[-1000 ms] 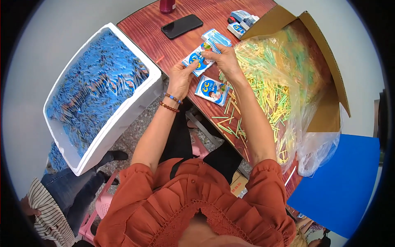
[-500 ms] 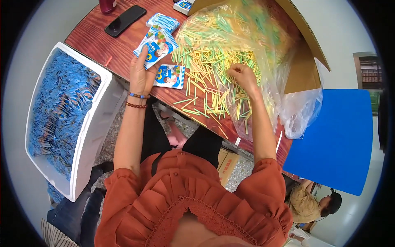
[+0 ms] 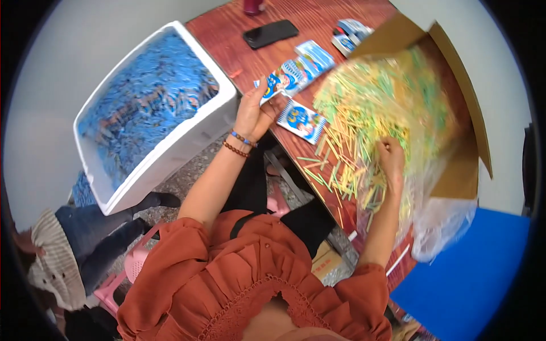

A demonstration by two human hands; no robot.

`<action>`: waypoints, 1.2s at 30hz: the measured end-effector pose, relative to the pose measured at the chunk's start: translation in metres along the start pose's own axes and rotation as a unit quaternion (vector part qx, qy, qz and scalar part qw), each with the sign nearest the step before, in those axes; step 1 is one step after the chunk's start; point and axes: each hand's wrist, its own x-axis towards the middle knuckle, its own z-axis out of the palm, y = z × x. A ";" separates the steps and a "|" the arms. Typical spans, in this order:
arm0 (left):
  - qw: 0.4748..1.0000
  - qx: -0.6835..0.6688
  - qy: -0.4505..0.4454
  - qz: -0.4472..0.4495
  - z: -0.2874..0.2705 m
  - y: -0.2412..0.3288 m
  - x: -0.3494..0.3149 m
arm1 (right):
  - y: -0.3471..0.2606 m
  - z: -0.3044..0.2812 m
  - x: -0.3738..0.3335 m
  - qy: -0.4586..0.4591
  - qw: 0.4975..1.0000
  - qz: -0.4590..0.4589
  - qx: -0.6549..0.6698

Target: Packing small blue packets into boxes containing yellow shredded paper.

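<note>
My left hand (image 3: 257, 113) is closed on the edge of a small blue and white packet (image 3: 277, 82), which is tilted over the table's near edge. Behind it lie similar packets (image 3: 316, 58), partly overlapped. Another flat packet (image 3: 302, 121) rests just right of that hand. Fingers curled together, my right hand (image 3: 391, 159) is at the heap of thin yellow and green straw-like sticks (image 3: 344, 128). Whatever those fingers hold, if anything, is too small or hidden to make out. Part of the heap lies in a clear plastic bag (image 3: 418, 108).
At left stands a white foam box (image 3: 226, 94) full of blue packets. A black phone (image 3: 271, 34) and a dark red container (image 3: 253, 5) lie farther back. A cardboard box (image 3: 460, 167) surrounds the bag; a blue panel (image 3: 466, 273) is at right. A person (image 3: 74, 250) is at lower left.
The view has turned, so the table and box appear shifted right. My left hand's packet has tipped over and lines up with the packets behind. My right hand stays at the sticks, fingers curled.
</note>
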 end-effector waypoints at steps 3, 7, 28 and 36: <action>0.999 -0.008 -0.033 0.020 -0.011 0.021 -0.015 | -0.028 -0.022 0.012 -0.042 0.981 0.089 0.166; 0.995 0.012 -0.090 0.045 -0.020 0.033 -0.037 | -0.131 -0.018 0.017 -0.001 0.870 0.065 0.489; 0.993 0.011 -0.053 0.103 -0.027 0.068 -0.070 | -0.291 0.074 0.043 -0.242 0.838 -0.218 0.438; 0.992 -0.013 -0.035 0.120 -0.018 0.045 -0.046 | -0.279 0.106 0.038 -0.217 0.819 -0.055 0.528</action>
